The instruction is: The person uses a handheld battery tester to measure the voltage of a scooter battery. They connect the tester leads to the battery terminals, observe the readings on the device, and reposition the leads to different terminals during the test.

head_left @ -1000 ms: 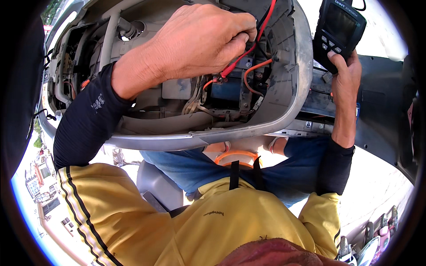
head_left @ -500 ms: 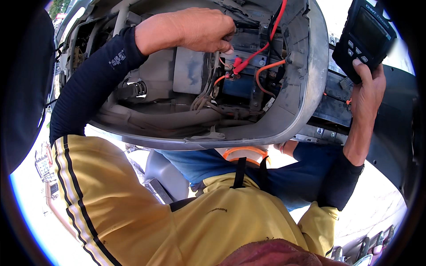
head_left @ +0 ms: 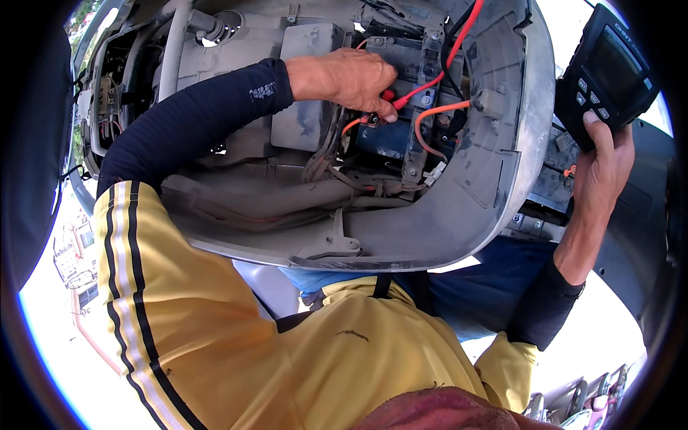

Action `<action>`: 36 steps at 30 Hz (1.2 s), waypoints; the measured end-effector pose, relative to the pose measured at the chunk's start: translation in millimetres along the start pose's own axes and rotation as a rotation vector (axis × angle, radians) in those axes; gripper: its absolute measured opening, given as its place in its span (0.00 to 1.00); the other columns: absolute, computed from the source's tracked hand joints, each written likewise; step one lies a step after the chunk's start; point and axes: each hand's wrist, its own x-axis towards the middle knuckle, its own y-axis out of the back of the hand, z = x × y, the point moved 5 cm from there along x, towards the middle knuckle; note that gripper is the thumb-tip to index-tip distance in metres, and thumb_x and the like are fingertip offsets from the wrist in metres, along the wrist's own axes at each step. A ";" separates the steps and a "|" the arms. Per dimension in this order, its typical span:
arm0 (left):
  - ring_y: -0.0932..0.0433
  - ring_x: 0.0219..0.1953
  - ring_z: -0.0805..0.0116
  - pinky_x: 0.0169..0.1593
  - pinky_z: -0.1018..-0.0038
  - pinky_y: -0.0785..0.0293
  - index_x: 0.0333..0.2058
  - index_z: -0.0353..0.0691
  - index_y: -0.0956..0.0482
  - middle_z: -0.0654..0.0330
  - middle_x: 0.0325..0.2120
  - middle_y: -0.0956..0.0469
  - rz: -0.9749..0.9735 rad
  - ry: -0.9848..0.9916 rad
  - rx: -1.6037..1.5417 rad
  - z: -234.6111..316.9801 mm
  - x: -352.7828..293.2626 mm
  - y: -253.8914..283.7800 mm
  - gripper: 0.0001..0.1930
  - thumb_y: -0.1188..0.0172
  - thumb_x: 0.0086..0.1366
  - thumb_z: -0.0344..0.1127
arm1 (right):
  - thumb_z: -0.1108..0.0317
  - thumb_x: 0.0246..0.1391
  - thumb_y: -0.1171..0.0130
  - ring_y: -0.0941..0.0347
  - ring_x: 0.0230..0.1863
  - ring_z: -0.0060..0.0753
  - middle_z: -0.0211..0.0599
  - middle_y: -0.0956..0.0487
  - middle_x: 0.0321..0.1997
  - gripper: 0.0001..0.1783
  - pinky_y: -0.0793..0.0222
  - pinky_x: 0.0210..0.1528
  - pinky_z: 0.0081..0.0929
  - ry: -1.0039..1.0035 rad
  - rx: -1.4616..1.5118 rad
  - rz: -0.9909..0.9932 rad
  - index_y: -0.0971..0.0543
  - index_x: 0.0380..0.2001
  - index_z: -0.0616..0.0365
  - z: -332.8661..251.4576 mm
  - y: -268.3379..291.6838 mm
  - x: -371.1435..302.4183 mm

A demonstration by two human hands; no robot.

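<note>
One red clip [head_left: 400,104] sits by a terminal of a blue battery [head_left: 383,140], inside the vehicle's grey compartment [head_left: 534,93], its red lead [head_left: 453,54] rising out of view. The left hand [head_left: 347,79] reaches over it from the left, thumb and fingers bent close about the clip; whether they pinch it or merely touch it, I cannot tell. The step in hand looks to be handling this clip at the terminal; the next move would call for a sure pinch and a steady wrist, clear of the curved orange wire [head_left: 437,110] nearby. Farther out, right of the compartment, the right hand [head_left: 605,154] grasps a black handheld tester [head_left: 577,118] by its lower end, thumb beside the buttons [head_left: 593,97].
</note>
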 end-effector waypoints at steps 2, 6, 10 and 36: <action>0.17 0.41 0.43 0.49 0.55 0.22 0.36 0.32 0.18 0.45 0.29 0.17 0.025 -0.005 -0.034 3.4 -4.2 0.8 0.29 0.33 0.61 0.60 | 0.70 0.57 0.35 0.27 0.58 0.39 0.52 0.24 0.55 0.30 0.38 0.68 0.37 0.011 0.007 -0.014 0.31 0.59 0.73 2.0 0.6 2.1; 0.15 0.41 0.47 0.47 0.58 0.20 0.32 0.34 0.15 0.48 0.30 0.15 0.029 -0.041 -0.039 0.8 -4.1 -15.3 0.24 0.33 0.64 0.55 | 0.72 0.58 0.36 0.26 0.57 0.38 0.51 0.23 0.55 0.28 0.35 0.66 0.35 0.001 0.043 -0.029 0.30 0.59 0.73 3.4 0.0 1.9; 0.16 0.39 0.44 0.47 0.56 0.21 0.34 0.33 0.17 0.46 0.28 0.16 0.072 -0.071 -0.048 -0.3 -1.1 -20.0 0.22 0.33 0.64 0.52 | 0.72 0.58 0.37 0.24 0.55 0.38 0.50 0.23 0.55 0.28 0.33 0.64 0.34 -0.004 0.079 -0.043 0.30 0.59 0.73 1.0 -2.4 0.7; 0.17 0.30 0.48 0.42 0.60 0.20 0.32 0.32 0.17 0.50 0.21 0.19 0.103 -0.176 -0.048 0.6 1.6 -8.4 0.20 0.34 0.66 0.49 | 0.74 0.58 0.38 0.23 0.54 0.38 0.51 0.22 0.53 0.26 0.33 0.65 0.33 0.041 0.083 -0.013 0.29 0.57 0.75 -8.2 -2.9 -2.3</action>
